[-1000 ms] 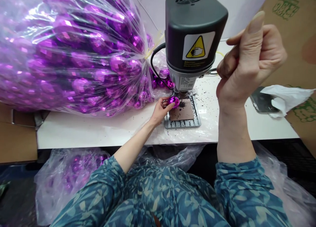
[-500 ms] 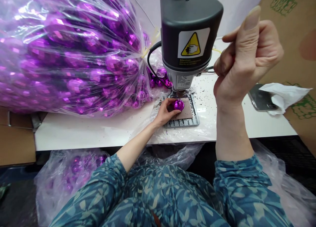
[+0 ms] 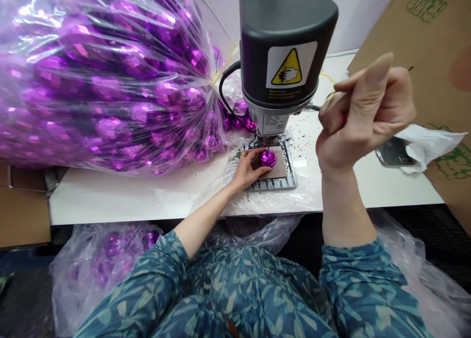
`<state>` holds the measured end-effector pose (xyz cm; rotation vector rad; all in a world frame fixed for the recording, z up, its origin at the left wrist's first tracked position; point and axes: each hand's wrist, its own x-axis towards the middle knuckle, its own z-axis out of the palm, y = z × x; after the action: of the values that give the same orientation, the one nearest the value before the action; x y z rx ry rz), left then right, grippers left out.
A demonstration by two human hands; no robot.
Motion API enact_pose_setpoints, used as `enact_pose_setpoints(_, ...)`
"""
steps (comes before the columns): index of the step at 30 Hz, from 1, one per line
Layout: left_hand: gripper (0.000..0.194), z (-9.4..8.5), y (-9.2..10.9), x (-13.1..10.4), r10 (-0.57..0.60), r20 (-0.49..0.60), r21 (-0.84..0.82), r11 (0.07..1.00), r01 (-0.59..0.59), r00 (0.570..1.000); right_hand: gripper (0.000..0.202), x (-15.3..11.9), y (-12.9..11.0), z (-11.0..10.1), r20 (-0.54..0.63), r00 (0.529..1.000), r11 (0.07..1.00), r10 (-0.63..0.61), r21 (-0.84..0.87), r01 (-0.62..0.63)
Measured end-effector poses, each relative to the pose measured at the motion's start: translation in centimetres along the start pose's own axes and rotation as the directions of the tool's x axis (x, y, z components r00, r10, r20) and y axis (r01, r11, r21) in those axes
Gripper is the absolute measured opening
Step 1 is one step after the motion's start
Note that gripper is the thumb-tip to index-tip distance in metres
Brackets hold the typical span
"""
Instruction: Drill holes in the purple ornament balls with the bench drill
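Observation:
A dark drill press (image 3: 283, 43) with a yellow warning label stands over the table. Beneath its bit, my left hand (image 3: 247, 170) pinches a shiny purple faceted ball (image 3: 268, 158) between thumb and fingers. The ball rests on a brown square board (image 3: 280, 169), which lies on the slotted grey metal base (image 3: 293, 178). To the right of the drill head, my right hand (image 3: 364, 110) is raised with its fingers curled round a handle at the end of a dark rod; most of the handle is hidden by the hand.
A big clear bag (image 3: 110, 83) of purple balls fills the left of the white table (image 3: 140, 195). A phone (image 3: 393, 152) and a white tissue (image 3: 430, 144) lie at right beside a cardboard box (image 3: 441, 48). Another bag (image 3: 106, 264) hangs below the table edge.
My right hand has moved down, its fingers still curled. My left hand stays around the ball under the drill with little movement.

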<state>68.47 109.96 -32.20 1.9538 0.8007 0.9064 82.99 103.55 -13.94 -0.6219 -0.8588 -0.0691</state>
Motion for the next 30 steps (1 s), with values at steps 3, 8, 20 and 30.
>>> enact_pose_setpoints(3, 0.062, 0.0, 0.0, 0.0, -0.008, -0.003, 0.005, 1.000, 0.008, 1.000, 0.036, -0.8, 0.2, -0.6, 0.017, 0.999, 0.999, -0.038, 0.024, 0.038)
enact_pose_setpoints(8, 0.062, 0.1, 0.1, 0.0, -0.023, -0.010, -0.003, 1.000, 0.023, 1.000, 0.034, -1.3, 0.7, -1.2, 0.046, 0.992, 0.993, -0.116, -0.006, 0.116)
enact_pose_setpoints(20, 0.060, 0.4, -0.1, 0.0, -0.020, -0.029, 0.007, 1.000, 0.020, 0.999, 0.024, -2.6, 2.0, -2.6, 0.072, 0.972, 0.974, -0.224, -0.023, 0.226)
enact_pose_setpoints(30, 0.059, 0.5, 0.2, -0.1, -0.016, -0.033, -0.022, 1.000, 0.015, 0.999, 0.023, -2.2, 1.4, -1.7, 0.033, 0.986, 0.985, -0.163, 0.069, 0.160)
